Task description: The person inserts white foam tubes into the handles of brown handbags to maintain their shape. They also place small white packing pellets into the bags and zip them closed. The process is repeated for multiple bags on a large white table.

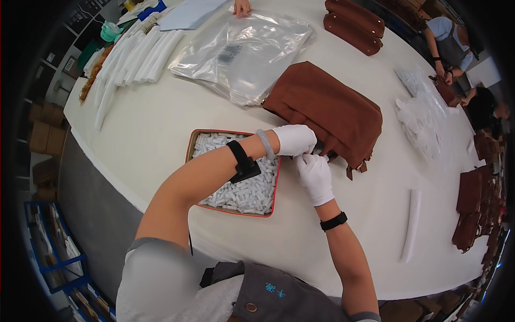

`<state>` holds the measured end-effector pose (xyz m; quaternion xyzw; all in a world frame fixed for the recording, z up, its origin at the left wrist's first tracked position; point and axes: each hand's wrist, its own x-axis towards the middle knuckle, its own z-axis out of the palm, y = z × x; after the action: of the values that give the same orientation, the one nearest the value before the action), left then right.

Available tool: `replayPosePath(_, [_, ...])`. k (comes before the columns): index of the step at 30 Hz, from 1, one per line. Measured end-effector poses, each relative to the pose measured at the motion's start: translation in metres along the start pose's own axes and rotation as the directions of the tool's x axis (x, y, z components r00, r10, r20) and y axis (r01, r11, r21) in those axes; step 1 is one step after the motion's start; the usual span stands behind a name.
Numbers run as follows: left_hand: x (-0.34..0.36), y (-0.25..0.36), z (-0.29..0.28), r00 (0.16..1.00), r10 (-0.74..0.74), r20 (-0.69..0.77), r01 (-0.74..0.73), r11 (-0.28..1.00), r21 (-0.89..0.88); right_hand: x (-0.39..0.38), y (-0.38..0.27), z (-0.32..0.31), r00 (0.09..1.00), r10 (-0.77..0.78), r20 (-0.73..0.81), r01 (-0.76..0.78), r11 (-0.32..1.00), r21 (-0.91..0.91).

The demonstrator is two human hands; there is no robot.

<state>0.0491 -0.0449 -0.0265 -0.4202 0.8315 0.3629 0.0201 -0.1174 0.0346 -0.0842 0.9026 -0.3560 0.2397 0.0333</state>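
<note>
A brown handbag (330, 110) lies on its side on the white table. At its near edge, my left hand (296, 140) and my right hand (315, 176), both in white gloves, come together with their fingertips pinched. Something small sits between the fingers, beside the bag's hanging straps, and I cannot make it out. Under my left forearm stands a red-rimmed tray (274, 196) full of small white pieces, partly covered by the arm.
Clear plastic bags (241, 56) are stacked beyond the handbag, with another person's hand (242, 7) at them. White rolls (145, 53) lie far left, brown bags (354, 27) at the back. A white strip (412, 225) and crumpled plastic (421, 123) lie right. Co-workers (448, 43) stand far right.
</note>
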Motion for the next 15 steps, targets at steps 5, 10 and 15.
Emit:
replayPosePath(5, [0.005, -0.013, 0.012, 0.998, 0.061, -0.025, -0.060, 0.996, 0.059, 0.005, 0.000, -0.001, 0.994, -0.106, -0.022, 0.108, 0.991, 0.074])
replayPosePath(10, [-0.005, -0.016, 0.005, 0.986, 0.145, -0.077, -0.152, 0.984, -0.092, -0.001, 0.002, -0.011, 0.998, 0.036, -0.048, -0.030, 0.994, 0.108])
replayPosePath(15, [-0.006, -0.014, -0.001, 0.991, 0.135, -0.007, -0.135, 0.981, -0.137, -0.016, 0.007, 0.002, 0.970, 0.182, -0.159, -0.162, 0.978, 0.129])
